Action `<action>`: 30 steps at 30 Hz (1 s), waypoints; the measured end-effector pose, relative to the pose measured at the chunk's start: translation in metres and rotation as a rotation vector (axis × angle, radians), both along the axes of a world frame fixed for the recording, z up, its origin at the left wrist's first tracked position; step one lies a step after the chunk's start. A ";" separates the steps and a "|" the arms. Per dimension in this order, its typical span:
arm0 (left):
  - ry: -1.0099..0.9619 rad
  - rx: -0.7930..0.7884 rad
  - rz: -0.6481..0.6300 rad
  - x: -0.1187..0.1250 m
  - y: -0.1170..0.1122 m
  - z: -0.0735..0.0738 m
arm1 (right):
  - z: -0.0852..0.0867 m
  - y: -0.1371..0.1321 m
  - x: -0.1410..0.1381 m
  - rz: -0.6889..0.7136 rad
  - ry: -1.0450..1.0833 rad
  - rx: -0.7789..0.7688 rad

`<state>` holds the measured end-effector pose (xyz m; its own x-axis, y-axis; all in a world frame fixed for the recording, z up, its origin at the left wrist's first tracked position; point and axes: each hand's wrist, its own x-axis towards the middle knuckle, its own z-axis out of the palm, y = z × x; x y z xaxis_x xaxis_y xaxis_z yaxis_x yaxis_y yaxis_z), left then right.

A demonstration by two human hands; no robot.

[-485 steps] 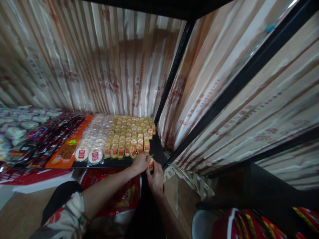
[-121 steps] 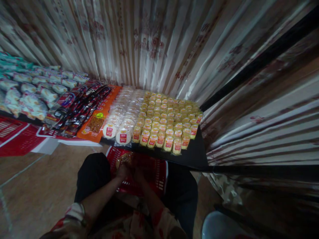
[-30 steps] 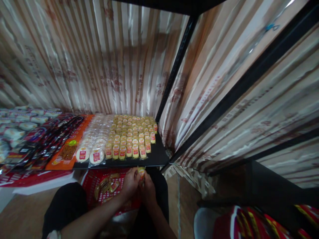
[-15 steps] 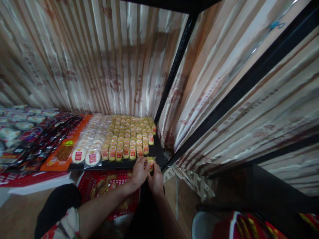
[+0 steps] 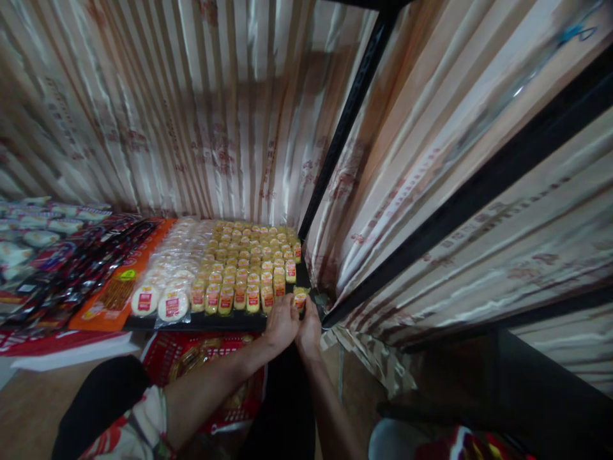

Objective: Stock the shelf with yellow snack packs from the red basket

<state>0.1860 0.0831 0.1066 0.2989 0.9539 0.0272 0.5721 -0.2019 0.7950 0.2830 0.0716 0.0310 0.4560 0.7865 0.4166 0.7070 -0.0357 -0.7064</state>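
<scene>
Both hands meet at the front right corner of a black shelf (image 5: 225,322). My left hand (image 5: 281,323) and my right hand (image 5: 310,327) are closed together on one small yellow snack pack with a red label (image 5: 300,299), held upright just above the shelf. It sits at the right end of the front row of several like packs (image 5: 246,273). Round white packs with red labels (image 5: 165,300) lie left of those rows.
A red basket (image 5: 201,364) with more packs sits on the floor under my arms. Orange and dark packets (image 5: 103,281) cover the shelf's left part. A striped curtain hangs behind and to the right, with black shelf posts (image 5: 349,118) close by.
My hands have lifted the yellow pack from over the basket up and to the right, onto the shelf's front right corner. The view has shifted slightly.
</scene>
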 end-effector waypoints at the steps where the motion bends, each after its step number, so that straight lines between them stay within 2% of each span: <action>1: 0.013 0.000 -0.002 0.002 0.001 -0.001 | 0.000 0.004 0.002 0.002 0.012 0.000; 6: 0.069 -0.015 0.005 0.011 0.006 -0.002 | 0.002 0.018 0.007 0.033 0.047 -0.007; 13: 0.026 -0.013 -0.014 0.014 0.011 -0.005 | 0.002 0.035 0.010 0.043 0.053 -0.015; 20: 0.132 -0.058 -0.041 0.014 0.016 0.003 | 0.004 0.051 0.013 0.045 0.003 -0.003; 25: 0.110 -0.078 -0.035 0.011 0.019 0.005 | 0.005 0.056 0.015 0.051 -0.082 -0.068; 30: 0.132 -0.090 -0.045 0.010 0.021 0.008 | 0.003 0.061 0.015 0.057 -0.085 -0.038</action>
